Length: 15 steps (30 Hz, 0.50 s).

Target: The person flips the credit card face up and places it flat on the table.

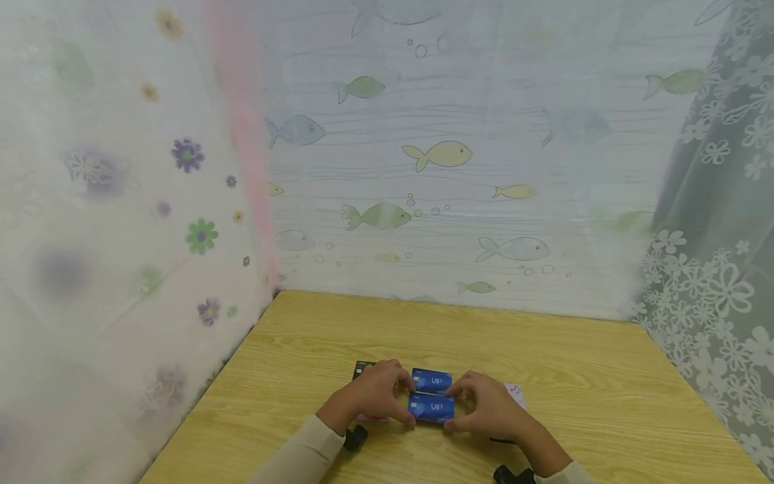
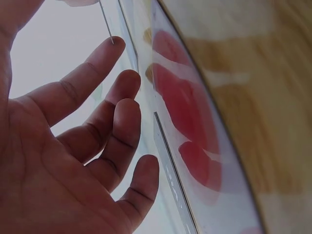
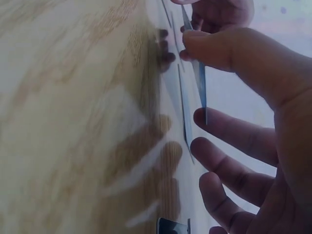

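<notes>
A blue VIP card (image 1: 431, 408) is held between both hands, in front of a second blue VIP card (image 1: 432, 380). My left hand (image 1: 377, 391) grips its left side with thumb and index finger. On the right side, my right hand (image 1: 488, 405) does the same. The right wrist view shows the held card (image 3: 202, 90) edge-on, tilted between right thumb and index fingertip. Beneath it, another card (image 3: 184, 105) lies flat. In the left wrist view the left index fingertip meets a card's thin edge, the other fingers loosely bent.
A black card (image 1: 361, 367) shows partly behind the left hand. A pale pink patterned piece (image 1: 516, 393) peeks out beside the right hand. A glossy white sheet with red shapes (image 2: 187, 109) lies under the cards. The wooden table (image 1: 338, 323) ends at curtained walls.
</notes>
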{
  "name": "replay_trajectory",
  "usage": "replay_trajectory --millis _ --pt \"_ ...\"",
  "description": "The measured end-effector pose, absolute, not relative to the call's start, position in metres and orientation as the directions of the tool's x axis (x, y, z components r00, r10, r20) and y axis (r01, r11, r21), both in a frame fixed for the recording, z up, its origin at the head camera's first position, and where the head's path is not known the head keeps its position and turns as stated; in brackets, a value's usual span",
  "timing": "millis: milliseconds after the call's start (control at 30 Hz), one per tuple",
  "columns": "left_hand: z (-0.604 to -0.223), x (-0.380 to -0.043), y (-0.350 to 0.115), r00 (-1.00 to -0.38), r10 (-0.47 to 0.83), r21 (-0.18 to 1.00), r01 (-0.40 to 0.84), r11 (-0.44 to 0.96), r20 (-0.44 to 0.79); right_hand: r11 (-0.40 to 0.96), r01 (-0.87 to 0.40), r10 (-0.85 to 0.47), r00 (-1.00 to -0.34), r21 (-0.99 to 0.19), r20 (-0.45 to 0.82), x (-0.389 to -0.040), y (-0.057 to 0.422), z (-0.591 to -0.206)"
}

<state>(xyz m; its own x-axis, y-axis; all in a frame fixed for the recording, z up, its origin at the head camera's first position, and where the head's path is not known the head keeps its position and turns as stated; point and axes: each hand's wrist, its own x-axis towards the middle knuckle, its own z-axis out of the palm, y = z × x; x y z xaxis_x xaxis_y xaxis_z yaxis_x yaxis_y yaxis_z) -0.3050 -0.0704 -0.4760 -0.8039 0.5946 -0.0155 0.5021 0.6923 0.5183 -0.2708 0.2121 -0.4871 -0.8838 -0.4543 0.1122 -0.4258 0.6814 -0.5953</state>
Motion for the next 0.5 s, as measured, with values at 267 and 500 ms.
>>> replay_trajectory --millis 267,500 --pt "-0.4768 -0.3059 -0.0703 -0.811 0.585 0.507 0.491 0.709 -0.032 0.704 -0.420 -0.453 -0.887 -0.572 0.094 -0.2724 0.2129 -0.4899" --pt "-0.4778 -0.3075 -0.0700 -0.814 0.581 0.491 0.495 0.717 -0.027 0.729 -0.433 -0.450 -0.887 -0.530 0.104 -0.2726 0.2113 -0.4899"
